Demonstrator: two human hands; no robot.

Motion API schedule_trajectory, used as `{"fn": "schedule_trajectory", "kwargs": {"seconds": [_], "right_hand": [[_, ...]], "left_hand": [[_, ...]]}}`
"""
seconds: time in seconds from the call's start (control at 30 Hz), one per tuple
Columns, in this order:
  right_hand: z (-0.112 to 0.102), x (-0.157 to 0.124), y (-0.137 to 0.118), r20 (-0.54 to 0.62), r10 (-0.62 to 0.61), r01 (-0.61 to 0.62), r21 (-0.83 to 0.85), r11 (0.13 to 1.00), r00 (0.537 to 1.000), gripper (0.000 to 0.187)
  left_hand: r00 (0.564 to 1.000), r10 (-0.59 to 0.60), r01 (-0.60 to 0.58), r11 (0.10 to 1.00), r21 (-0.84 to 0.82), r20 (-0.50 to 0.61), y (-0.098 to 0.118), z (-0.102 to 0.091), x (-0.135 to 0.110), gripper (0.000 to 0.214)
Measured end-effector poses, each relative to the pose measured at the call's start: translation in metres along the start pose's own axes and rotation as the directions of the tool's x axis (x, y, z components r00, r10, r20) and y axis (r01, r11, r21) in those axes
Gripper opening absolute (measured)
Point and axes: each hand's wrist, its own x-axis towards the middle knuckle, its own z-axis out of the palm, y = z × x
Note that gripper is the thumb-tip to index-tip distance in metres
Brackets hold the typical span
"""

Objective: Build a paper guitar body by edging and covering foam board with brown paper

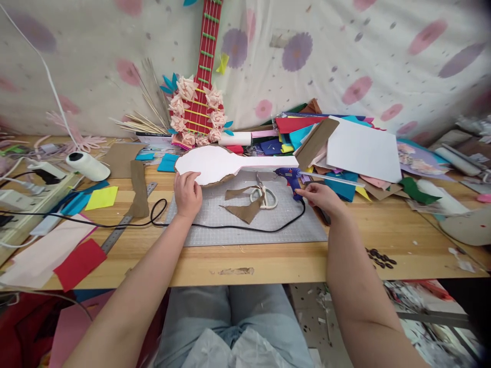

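A white guitar-shaped cutout [209, 162] with a brown backing showing along its lower edge is tilted over the grey cutting mat [215, 236]. My left hand [187, 195] grips its lower left edge, fingers on the white face. My right hand [320, 198] pinches the handle end of a purple-blue hot glue gun [290, 180]; a long glue stick [330, 177] juts from the gun's back to the right. The gun's nozzle is near the underside of the cutout's neck. Between my hands lie white-handled scissors [270, 198] and brown scraps [245, 210].
A red paper guitar [198, 110] with pink flowers stands against the curtain. Coloured sheets [362, 145] pile up at the back right. The glue gun's black cord [245, 228] crosses the mat to a power strip [36, 217]. A metal ruler [118, 232] and thread spool [88, 166] lie left.
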Motion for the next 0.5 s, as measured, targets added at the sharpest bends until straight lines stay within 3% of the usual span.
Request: {"fn": "schedule_trajectory", "kwargs": {"seconds": [0.13,0.2,0.3,0.4,0.5], "right_hand": [[0.021,0.016,-0.003,-0.231,-0.124,0.125,-0.007,0.992,0.965,0.055],[0.033,0.024,-0.008,-0.269,-0.147,0.148,-0.017,0.989,0.952,0.059],[0.045,0.031,-0.014,-0.257,-0.108,0.092,-0.072,0.993,0.96,0.049],[0.045,0.034,-0.011,-0.267,-0.066,0.046,-0.08,0.996,0.961,0.038],[0.041,0.032,-0.009,-0.305,-0.047,0.079,0.095,0.992,0.951,0.04]], "left_hand": [[0.994,0.085,-0.086,0.996,0.016,0.064,0.012,-0.004,-0.003,0.028],[0.981,0.146,-0.148,0.989,0.005,0.123,0.022,-0.004,-0.004,0.028],[0.956,0.197,-0.198,0.98,-0.017,0.218,0.033,-0.003,-0.006,0.027],[0.968,0.078,-0.083,0.996,0.014,0.238,0.032,-0.003,-0.006,0.028],[0.979,-0.047,0.035,0.997,0.064,0.199,0.021,-0.002,-0.004,0.034]]}}
